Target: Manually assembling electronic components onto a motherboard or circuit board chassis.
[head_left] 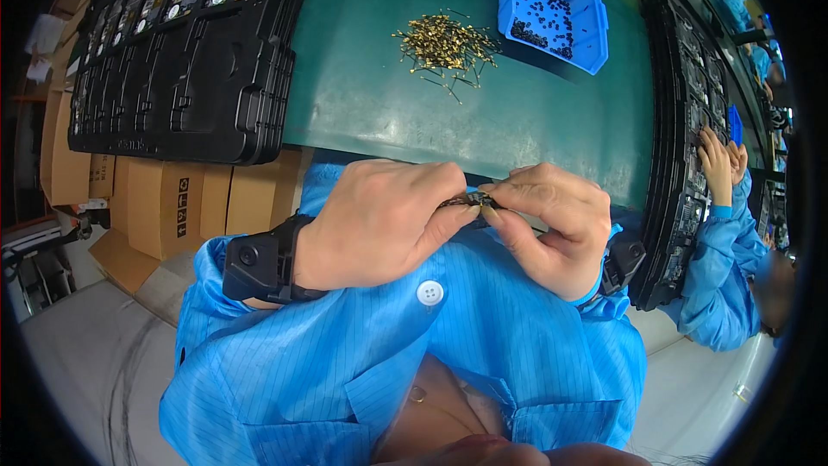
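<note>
Black board-like part (473, 199) at frame centre, pinched in the fingertips of left hand (375, 223) and right hand (556, 220), printed handling symbols on cardboard box (155, 207) at left, moulded lettering on tray stack (216, 103) upper left, gold-coloured pins (448, 45) upper centre.

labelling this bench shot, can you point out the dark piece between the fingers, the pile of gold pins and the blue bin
Dark piece (471, 199): head view, its exposed middle
Pile of gold pins (448, 45): head view, centre of the heap
Blue bin (589, 22): head view, inner right wall
</note>
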Tool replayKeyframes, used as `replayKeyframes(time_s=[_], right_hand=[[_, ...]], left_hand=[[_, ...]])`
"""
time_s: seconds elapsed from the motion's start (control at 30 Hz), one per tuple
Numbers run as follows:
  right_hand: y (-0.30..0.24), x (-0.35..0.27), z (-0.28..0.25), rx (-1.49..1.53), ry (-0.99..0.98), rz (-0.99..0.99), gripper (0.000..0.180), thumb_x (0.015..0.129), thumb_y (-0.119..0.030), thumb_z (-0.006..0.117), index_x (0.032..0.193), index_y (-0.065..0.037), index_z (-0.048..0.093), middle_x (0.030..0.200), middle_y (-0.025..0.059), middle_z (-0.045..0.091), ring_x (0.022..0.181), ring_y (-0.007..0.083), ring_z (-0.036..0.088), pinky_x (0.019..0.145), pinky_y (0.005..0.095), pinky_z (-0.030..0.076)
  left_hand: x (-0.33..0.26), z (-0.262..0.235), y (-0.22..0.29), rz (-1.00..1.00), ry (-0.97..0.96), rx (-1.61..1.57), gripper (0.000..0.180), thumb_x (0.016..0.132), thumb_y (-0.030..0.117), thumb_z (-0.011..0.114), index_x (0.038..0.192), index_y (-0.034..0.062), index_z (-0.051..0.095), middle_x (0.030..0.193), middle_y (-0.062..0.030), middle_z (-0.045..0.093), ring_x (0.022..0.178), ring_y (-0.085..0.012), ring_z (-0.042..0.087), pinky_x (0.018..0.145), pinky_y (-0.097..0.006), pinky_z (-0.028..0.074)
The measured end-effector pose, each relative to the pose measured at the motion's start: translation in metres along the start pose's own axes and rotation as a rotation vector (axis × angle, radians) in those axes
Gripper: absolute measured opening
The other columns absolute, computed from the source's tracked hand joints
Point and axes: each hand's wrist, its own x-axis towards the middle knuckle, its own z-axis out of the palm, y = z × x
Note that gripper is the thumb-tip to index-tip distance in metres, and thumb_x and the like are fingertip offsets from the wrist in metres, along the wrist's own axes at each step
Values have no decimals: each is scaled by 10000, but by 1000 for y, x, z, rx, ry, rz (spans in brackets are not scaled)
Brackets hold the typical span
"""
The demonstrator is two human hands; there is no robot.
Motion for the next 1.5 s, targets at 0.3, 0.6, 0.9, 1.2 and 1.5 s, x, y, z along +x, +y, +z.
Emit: replayKeyframes(time_s=[0.3,0.6,0.9,1.2,1.5], right_hand=[[-1,-3,1,-4,13,-8,152,642,43,628,792,20,643,697,103,623,600,217,605,507,274,476],[-3,-1,0,-14,12,-2,165,642,50,631,804,21,645,686,103,619,594,212,606,504,276,478],[-4,-2,0,-38,11,2,151,639,30,639,789,12,639,714,103,627,614,217,618,508,273,488],[-6,-1,2,-5,13,56,155,640,41,635,791,11,648,690,99,621,588,201,606,495,267,477],[-7,-2,1,-1,36,73,172,633,62,634,796,10,652,685,101,617,588,197,604,493,265,473]], left_hand=[[-1,-2,0,-16,-44,-52,127,794,159,565,781,39,528,628,-101,517,550,-292,530,496,-358,394],[0,-3,0,-17,-48,-66,118,786,148,563,766,38,524,621,-101,514,554,-295,528,497,-360,390],[1,-4,-1,-28,-88,-113,119,785,137,556,748,36,506,629,-111,510,552,-309,515,493,-366,380],[0,-2,-3,-20,-58,-141,110,770,111,564,733,32,497,624,-112,506,547,-308,514,488,-370,379],[3,0,-3,2,-40,-161,127,766,123,567,724,30,491,617,-118,497,539,-312,508,477,-368,373]])
